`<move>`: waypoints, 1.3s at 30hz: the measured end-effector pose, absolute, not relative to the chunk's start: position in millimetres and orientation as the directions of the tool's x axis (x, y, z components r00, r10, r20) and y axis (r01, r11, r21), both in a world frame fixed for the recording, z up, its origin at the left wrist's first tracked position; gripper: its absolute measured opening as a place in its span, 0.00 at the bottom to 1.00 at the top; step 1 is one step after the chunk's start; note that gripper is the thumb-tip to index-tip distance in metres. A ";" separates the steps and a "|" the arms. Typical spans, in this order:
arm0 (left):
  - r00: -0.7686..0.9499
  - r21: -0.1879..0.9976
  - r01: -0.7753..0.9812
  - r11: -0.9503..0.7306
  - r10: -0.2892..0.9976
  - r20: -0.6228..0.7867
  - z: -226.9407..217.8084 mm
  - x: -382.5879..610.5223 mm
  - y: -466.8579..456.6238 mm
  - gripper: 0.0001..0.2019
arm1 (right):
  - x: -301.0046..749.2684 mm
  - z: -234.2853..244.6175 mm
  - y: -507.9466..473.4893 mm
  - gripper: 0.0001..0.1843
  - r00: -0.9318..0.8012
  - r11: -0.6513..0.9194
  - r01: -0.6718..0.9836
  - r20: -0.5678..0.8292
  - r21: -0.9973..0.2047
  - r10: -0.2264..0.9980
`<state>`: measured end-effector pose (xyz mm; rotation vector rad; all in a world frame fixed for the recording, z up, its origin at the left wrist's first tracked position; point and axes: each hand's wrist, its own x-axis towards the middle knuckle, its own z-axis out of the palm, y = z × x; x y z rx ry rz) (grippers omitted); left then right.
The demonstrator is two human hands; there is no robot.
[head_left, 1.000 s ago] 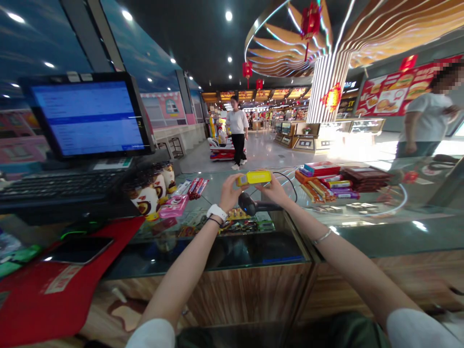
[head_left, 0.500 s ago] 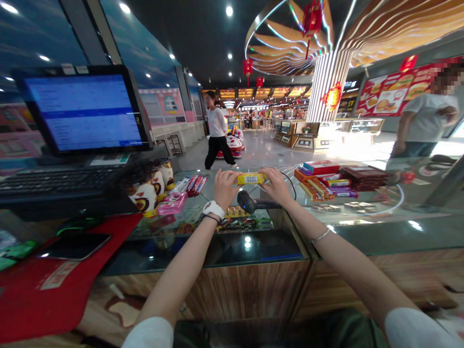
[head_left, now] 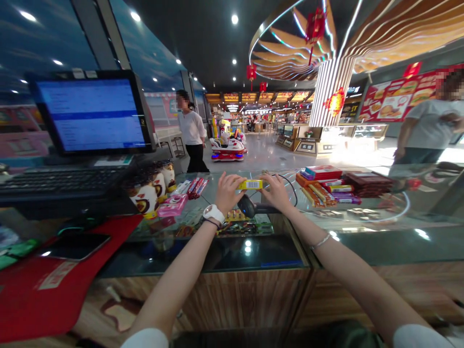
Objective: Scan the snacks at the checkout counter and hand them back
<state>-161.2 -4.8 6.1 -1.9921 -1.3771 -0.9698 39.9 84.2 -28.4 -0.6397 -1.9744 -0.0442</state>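
Between my two hands a small yellow candy pack (head_left: 253,184) is held level above the glass counter, its barcode side facing me. My left hand (head_left: 228,192) pinches its left end; a white watch is on that wrist. The pack's right end is in the fingers of my right hand (head_left: 276,192), with a thin bracelet further up the arm. Just below the pack, a black barcode scanner (head_left: 249,207) lies on the counter, its head to the left and its cable looping behind my right hand.
Wrapped snack bars (head_left: 319,195) and dark brown packets (head_left: 368,184) lie at the right. Left of my hands are a pink packet (head_left: 173,205), red sticks (head_left: 197,187) and several patterned cups (head_left: 145,199). A monitor (head_left: 94,113), keyboard (head_left: 65,179) and phone (head_left: 78,245) stand further left.
The yellow pack has been turned so that a barcode shows instead of printed lettering. Both hands stay in nearly the same place. A person in the background has walked left.
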 end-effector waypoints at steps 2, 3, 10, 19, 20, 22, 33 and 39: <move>0.224 -0.020 0.941 -0.339 0.574 0.787 4.7 -162.7 -3.5 0.17 | 39.1 -29.4 84.9 0.15 -0.345 0.859 0.447 0.839 -0.247 0.421; 0.224 -0.019 0.941 -0.338 0.579 0.784 3.8 -163.5 -2.8 0.17 | 38.7 -30.1 85.2 0.15 -0.347 0.859 0.446 0.837 -0.250 0.423; 0.228 -0.016 0.942 -0.337 0.600 0.767 1.2 -164.6 -0.5 0.17 | 37.5 -32.8 85.4 0.16 -0.363 0.856 0.455 0.827 -0.246 0.430; 0.236 -0.025 0.945 -0.325 0.631 0.739 4.0 -163.6 -4.4 0.16 | 36.5 -31.8 83.0 0.17 -0.380 0.840 0.493 0.811 -0.228 0.444; 0.235 -0.025 0.946 -0.323 0.632 0.738 3.7 -163.7 -4.8 0.16 | 36.5 -31.7 83.0 0.17 -0.386 0.840 0.494 0.808 -0.226 0.445; 0.231 -0.024 0.949 -0.315 0.639 0.734 2.8 -164.6 -5.7 0.16 | 35.4 -31.4 83.0 0.17 -0.402 0.842 0.491 0.798 -0.225 0.448; 0.221 -0.031 0.957 -0.287 0.658 0.720 -6.5 -179.2 -4.1 0.16 | 20.4 -31.8 80.8 0.11 -0.423 0.834 0.502 0.776 -0.229 0.467; 0.223 -0.039 0.958 -0.285 0.648 0.729 -7.3 -183.3 -3.4 0.16 | 14.9 -35.9 83.4 0.13 -0.425 0.830 0.489 0.758 -0.267 0.495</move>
